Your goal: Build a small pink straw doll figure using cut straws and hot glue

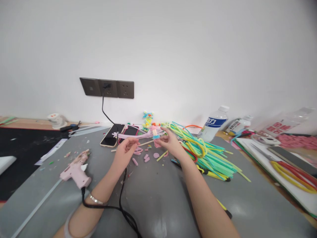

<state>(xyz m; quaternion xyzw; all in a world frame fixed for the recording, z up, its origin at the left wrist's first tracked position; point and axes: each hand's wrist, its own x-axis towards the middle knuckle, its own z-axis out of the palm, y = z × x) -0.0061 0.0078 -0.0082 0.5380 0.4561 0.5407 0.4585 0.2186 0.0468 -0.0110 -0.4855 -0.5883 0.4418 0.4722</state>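
My right hand (170,142) grips a small pink figure (155,133) that looks made of fuzzy pipe cleaners, with orange on top and a blue band. My left hand (126,150) is closed in a pinch; what is between its fingers, if anything, I cannot make out. A thin pale stick (146,143) shows on both sides of that hand. Just beyond the fingertips, a lilac fuzzy strip (138,136) stretches toward the figure. Short lilac pieces (146,158) lie on the grey mat below the hands. Behind the figure stands a yellow and blue fuzzy figure (148,119).
A pink glue gun (76,172) lies left, its black cord (106,207) crossing my left forearm. Two phones (112,135) lie behind my left hand. Right are green and yellow pipe cleaners (210,158), a water bottle (215,124) and scissors (292,175). A wall with sockets (107,88) closes the back.
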